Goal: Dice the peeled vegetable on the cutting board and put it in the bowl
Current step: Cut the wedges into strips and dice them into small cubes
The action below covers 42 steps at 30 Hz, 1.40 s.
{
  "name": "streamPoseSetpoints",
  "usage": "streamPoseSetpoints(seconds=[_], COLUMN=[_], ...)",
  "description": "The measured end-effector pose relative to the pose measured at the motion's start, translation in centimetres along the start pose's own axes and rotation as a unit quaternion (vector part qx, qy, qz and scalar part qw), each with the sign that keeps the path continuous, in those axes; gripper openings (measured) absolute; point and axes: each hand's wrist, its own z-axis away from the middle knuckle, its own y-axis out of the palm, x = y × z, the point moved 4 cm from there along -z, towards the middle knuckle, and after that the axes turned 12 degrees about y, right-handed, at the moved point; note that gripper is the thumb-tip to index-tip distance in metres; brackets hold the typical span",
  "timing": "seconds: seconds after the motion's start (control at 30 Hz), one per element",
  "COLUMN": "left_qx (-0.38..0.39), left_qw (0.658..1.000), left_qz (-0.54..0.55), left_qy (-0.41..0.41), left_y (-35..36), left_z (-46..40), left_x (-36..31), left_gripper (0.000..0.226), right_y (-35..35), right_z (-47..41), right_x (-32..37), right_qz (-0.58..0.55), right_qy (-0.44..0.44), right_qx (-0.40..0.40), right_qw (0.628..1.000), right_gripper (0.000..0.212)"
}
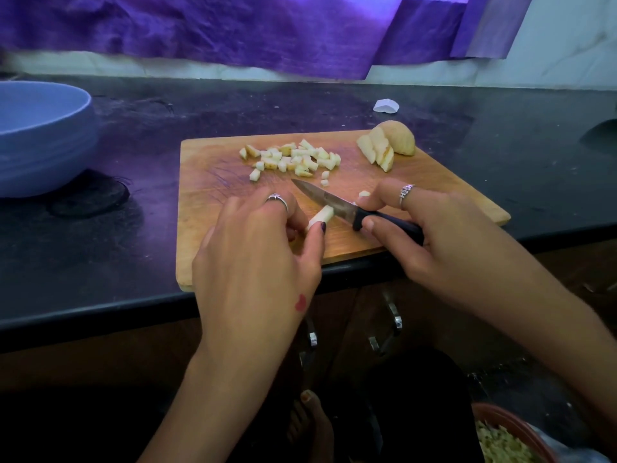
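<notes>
Head view: left hand (257, 259) pinches a vegetable strip (321, 217) on the wooden cutting board (213, 208); right hand (444, 235) grips the knife (337, 203), blade touching the strip.

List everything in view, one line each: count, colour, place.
cutting board: one, wooden, counter edge
diced pieces: many, pale, board's far side
vegetable slices: a few, pale, board's far right corner
vegetable strip: one, pale, under the blade
knife: one, black handle, on the strip
bowl: one, blue, far left
counter: one, black
white scrap: one, behind board
left hand: pinches strip
right hand: grips knife
</notes>
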Motion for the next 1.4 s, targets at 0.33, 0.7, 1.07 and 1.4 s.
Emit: streamPoseSetpoints(seconds=[0.33,0.7,1.07,1.4], left_qx=[-0.006,-0.016,-0.014,0.035], left_qw=[1.000,1.000,1.000,0.999], left_qz=[-0.006,-0.016,-0.023,0.013], left_qy=[-0.008,-0.007,-0.009,0.000], left_y=[-0.1,0.0,0.1,-0.2], left_z=[0.2,0.1,0.0,0.1], left_x=[-0.1,0.0,-0.2,0.5], left_gripper=[0.020,0.020,0.019,0.010], right_y=[-1.9,-0.6,-1.4,-0.9], right_z=[2.1,1.4,2.1,2.3], right_x=[-1.3,-0.3,-1.3,-0.8], right_qz=[0.017,0.066,0.068,0.034], right_qy=[-0.023,-0.016,-0.021,-0.024], right_qx=[-0.113,-0.075,-0.073,-0.091], right_qw=[0.993,0.995,0.995,0.995], right_gripper=[0.016,0.024,0.024,0.022])
